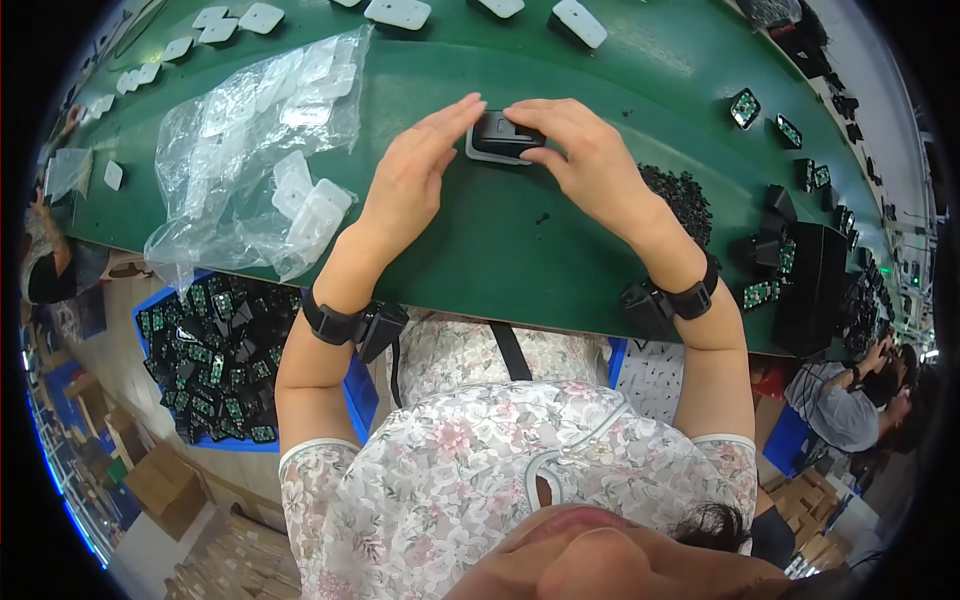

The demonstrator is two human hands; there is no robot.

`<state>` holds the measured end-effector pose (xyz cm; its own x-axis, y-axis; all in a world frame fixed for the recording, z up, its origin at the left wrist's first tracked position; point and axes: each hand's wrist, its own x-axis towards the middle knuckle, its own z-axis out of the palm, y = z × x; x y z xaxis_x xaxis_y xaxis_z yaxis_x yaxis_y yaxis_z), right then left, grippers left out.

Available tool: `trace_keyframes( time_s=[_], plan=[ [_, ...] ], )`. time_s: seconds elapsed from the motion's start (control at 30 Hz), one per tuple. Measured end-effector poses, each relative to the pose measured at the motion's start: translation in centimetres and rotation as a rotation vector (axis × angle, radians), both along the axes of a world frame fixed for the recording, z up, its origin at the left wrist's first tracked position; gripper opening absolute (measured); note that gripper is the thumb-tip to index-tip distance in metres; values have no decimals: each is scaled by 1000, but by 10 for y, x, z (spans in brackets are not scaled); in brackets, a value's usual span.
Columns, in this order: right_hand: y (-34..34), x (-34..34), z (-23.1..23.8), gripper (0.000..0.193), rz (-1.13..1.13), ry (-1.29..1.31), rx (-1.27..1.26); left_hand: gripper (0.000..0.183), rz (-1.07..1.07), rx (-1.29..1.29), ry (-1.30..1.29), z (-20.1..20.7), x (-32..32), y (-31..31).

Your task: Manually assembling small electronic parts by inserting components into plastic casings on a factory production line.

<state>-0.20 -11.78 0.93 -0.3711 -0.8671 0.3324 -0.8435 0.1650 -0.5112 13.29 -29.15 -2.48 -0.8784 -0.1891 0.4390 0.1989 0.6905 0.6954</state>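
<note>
A small black plastic housing (500,136) sits on a white cover plate (490,157) on the green worktable. From the right, my right hand (597,168) grips the housing, fingers over its far edge and thumb at its near corner. My left hand (408,180) lies along the left side with its fingers stretched out, the tips at the housing's far left corner. Whether the left fingers press on it is hard to see. Beyond my right wrist is a pile of tiny black parts (680,203). Each wrist wears a black strap with a small box.
A clear plastic bag (255,150) of white covers lies at the left. More white covers (400,12) line the far side. Black housings with green circuit boards (790,130) stand along the right, near a black box (812,290). A blue crate (362,395) of similar parts stands below the table's edge.
</note>
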Motion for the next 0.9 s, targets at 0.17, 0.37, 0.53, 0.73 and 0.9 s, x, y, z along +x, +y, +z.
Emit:
trace_keyframes(
  time_s=[0.17,0.37,0.53,0.73,0.9],
  plan=[
    [-7,1,-3,41,51,22,53,54,-24,-278,-79,-8,3,-2],
    [-5,13,-7,43,22,92,96,56,-10,-372,-106,-8,7,1],
    [-2,20,-12,44,-48,212,54,52,20,-480,-100,-1,10,7],
    [-16,-25,10,38,-31,-628,211,56,110,-482,-67,-8,-17,8],
    [-11,-14,12,46,-63,-1048,-100,40,163,445,-340,11,-19,14]
  ],
)
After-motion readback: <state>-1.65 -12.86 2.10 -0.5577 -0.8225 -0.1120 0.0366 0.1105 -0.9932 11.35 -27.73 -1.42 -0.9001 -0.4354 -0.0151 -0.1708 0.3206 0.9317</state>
